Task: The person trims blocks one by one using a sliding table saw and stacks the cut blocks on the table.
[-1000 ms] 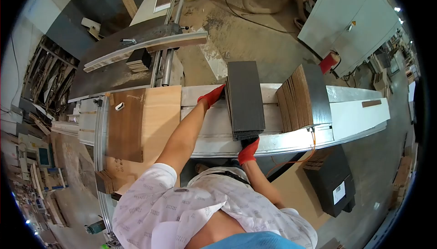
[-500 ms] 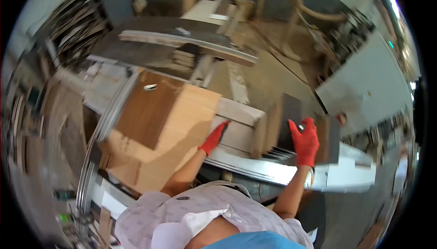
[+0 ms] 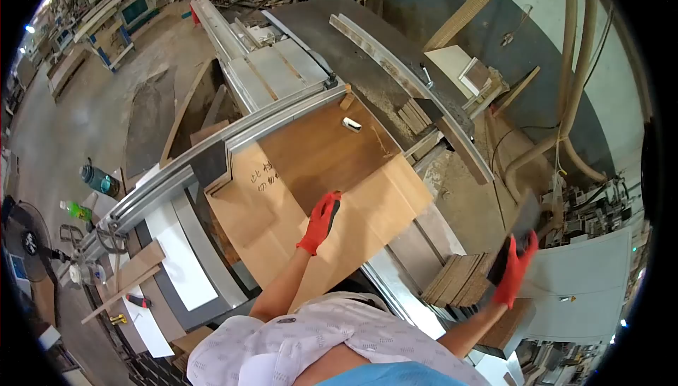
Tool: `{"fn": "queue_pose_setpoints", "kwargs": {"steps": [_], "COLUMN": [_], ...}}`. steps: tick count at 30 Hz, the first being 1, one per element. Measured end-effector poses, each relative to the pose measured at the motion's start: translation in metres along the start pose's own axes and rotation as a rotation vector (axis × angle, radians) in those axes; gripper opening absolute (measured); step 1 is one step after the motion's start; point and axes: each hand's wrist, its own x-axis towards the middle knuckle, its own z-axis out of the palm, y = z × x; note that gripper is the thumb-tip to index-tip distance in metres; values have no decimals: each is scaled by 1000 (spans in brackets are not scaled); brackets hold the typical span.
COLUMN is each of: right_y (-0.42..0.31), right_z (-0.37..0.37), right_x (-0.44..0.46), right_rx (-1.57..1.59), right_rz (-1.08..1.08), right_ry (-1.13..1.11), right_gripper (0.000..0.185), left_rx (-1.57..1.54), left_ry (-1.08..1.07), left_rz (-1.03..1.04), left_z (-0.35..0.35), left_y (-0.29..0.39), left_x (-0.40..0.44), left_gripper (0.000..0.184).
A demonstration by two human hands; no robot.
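My left hand (image 3: 321, 225), in a red glove with a dark palm, is over the brown board (image 3: 318, 153) and the tan sheet (image 3: 367, 209). Its fingers are loosely bent and slightly apart, with nothing visible in them. At the right, my right hand (image 3: 515, 269), also gloved in red, has its thumb and fingers around the lower end of a dark, motion-blurred board (image 3: 526, 215). Just left of that hand, a stack of boards (image 3: 455, 280) with brown edges stands on the metal table.
A small white object (image 3: 351, 125) lies on the brown board. Dark angled pieces (image 3: 212, 167) sit by the metal rail (image 3: 261, 121). Beyond are a long beam (image 3: 417, 89) and a grey cabinet (image 3: 579, 294). A bottle (image 3: 99, 180) and fan (image 3: 28, 241) are at left.
The view has swung left. My right hand has left the dark stack and now grips a raised dark board. My left hand has moved from the metal table to over the brown board.
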Motion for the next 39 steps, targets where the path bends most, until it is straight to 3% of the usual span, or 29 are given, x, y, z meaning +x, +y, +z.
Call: {"fn": "queue_pose_setpoints", "kwargs": {"steps": [1,3,4,6,8,11,13,14,19,23,24,27,28,31,34,37,39], "right_y": [-36,55,26,66,80,70,114,104,56,86,83,81,79,72,56,-5,-56], "right_z": [31,129,173,298,416,565,705,725,741,769,756,746,746,737,709,642,608], "right_x": [4,20,27,47,66,105,130,143,156,141,137,135,136,143,149,125,111], "right_rx": [318,837,883,920,841,1052,885,784,265,296,287,269,268,207,289,-244,-36], "right_rz": [239,317,506,384,271,668,506,499,286,163,130,146,169,132,152,-284,-368], "right_ry": [-123,-313,-380,-572,-604,-634,-571,-640,-773,-898,-904,-931,-944,-988,-1047,-424,-265], "right_gripper": [55,45,40,33,35,33,32,33,43,50,51,53,53,54,52,39,38], "left_rx": [-14,-43,23,107,224,329,378,401,546,608,653,1058,1097,1278,1289,1257,1374], "left_ry": [14,50,47,60,90,47,70,80,176,172,189,193,228,276,350,360,344], "left_rz": [-19,-61,-20,31,-19,-53,14,47,59,159,178,88,102,-17,75,134,178], "left_z": [-4,-8,-10,-12,-13,-5,-5,-4,4,-1,6,46,58,85,86,79,65], "left_y": [3,10,11,13,12,28,9,1,-23,-60,-59,-35,-34,-33,-47,-53,-76], "left_x": [13,41,57,89,126,172,208,224,297,346,353,365,372,378,375,373,376], "left_gripper": [32,33,36,38,44,50,53,55,64,69,83,100,122,120,110,103,103]}}
